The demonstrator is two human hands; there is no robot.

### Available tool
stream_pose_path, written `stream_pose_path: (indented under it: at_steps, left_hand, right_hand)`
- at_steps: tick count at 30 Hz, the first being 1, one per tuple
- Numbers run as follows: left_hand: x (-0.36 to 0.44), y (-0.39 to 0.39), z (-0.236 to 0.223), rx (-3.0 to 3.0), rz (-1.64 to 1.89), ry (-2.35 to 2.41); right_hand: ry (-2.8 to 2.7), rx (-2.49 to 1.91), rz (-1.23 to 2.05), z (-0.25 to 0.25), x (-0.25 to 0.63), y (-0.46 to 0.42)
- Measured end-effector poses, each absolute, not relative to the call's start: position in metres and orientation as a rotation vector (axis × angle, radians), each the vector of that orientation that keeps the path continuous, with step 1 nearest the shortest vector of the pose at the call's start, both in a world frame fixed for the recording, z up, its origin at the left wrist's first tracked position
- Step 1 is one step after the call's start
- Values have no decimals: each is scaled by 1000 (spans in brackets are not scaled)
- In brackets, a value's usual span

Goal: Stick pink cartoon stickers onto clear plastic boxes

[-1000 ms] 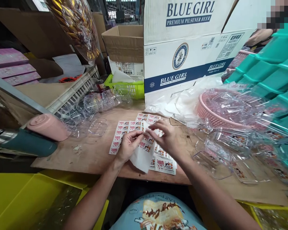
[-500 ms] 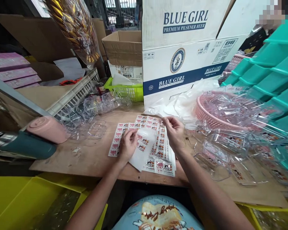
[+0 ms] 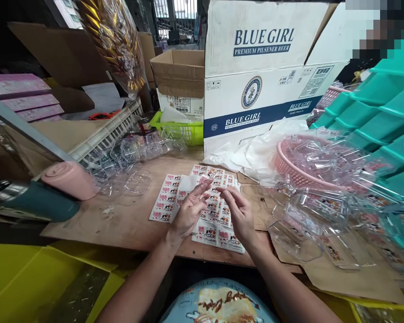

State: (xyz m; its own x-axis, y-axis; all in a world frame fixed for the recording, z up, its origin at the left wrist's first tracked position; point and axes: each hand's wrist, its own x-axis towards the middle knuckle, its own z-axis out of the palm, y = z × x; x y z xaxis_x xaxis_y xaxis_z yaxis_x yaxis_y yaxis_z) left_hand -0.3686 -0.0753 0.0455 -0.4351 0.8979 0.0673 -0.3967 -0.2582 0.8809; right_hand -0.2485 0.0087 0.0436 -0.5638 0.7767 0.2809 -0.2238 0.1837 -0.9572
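Observation:
Sheets of cat-print stickers lie on the wooden table in front of me, some overlapping in a stack. Over the sheets is my left hand, its fingers stretched toward the right and apart. A piece of white backing paper shows just behind that hand, lying across the sheets. My right hand is above the right side of the stack, thumb and fingertips pinched together close to the left fingertips. Whatever is in the pinch is too small to make out.
Clear plastic cases lie to the right, with more in a pink basket. Behind stands a white beer carton. Teal bins are stacked far right. A dark green bottle and a pink one lie left.
My hands have come together; the right moved left and down from the sheet's upper edge. My left fingers have uncurled from the backing paper, which now lies flatter. The view has shifted slightly.

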Motion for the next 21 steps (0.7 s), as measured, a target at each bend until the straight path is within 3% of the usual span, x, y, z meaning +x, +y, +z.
stream_pose_path:
  at_steps: [3, 8, 14, 19, 21]
  left_hand:
    - [-365, -77, 39, 955, 1784, 1153]
    - [-373, -86, 32, 1316, 1702, 1341]
    - [-375, -97, 31, 1509, 1561, 1622]
    - [-412, -119, 40, 1631, 1464, 2485]
    - [-445, -136, 46, 1514, 1375, 2854]
  right_hand:
    - [-1297, -601, 1960, 48, -255, 6]
    - [-1292, -621, 1992, 65, -253, 32]
    - [-1550, -595, 1784, 71, -245, 42]
    - [-1598, -577, 1270, 78, -224, 42]
    - [-1590, -591, 1256, 79, -218, 43]
